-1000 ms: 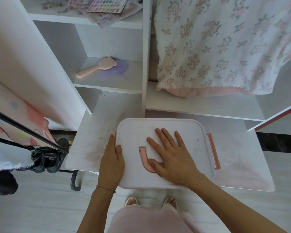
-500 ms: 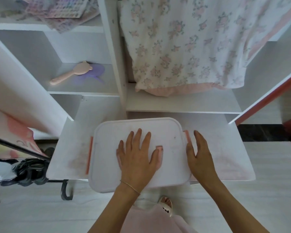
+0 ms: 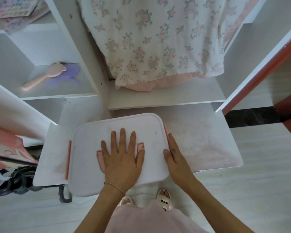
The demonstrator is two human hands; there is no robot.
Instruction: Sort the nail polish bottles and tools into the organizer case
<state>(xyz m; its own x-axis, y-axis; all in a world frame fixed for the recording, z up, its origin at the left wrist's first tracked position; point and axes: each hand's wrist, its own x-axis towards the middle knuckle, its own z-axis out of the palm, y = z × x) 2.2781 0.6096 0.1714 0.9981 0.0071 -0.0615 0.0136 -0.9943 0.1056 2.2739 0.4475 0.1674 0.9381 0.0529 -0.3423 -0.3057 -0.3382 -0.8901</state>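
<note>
White shelves are standing behind a low white bench (image 3: pixel 208 148). On it, the closed organizer case (image 3: pixel 94 132) is lying flat. Left hand (image 3: pixel 123 158) is pressing its lid, fingers straight and spread. Right hand (image 3: pixel 176 158), fingers straight and together, is touching its 3 o'clock edge.

The case (image 3: pixel 118 148) near the middle looks like matt, frosted white plastic, its lid smooth but faintly scuffed and smudged, with pink plastic clasps (image 3: pixel 67 159) along its left and right edges. It sits on a white board shelf (image 3: pixel 200 145) whose flat laminate finish looks dull and blotched with pinkish stains. Far right hangs a thin cotton-like cloth (image 3: pixel 158 39), matt, printed with small flowers and edged in plain pink fabric. On the far left shelf lies a brush (image 3: pixel 44 76) of smooth pink plastic. The floor (image 3: pixel 259 190) looks like pale, lightly veined stone or tile with a soft sheen.
</note>
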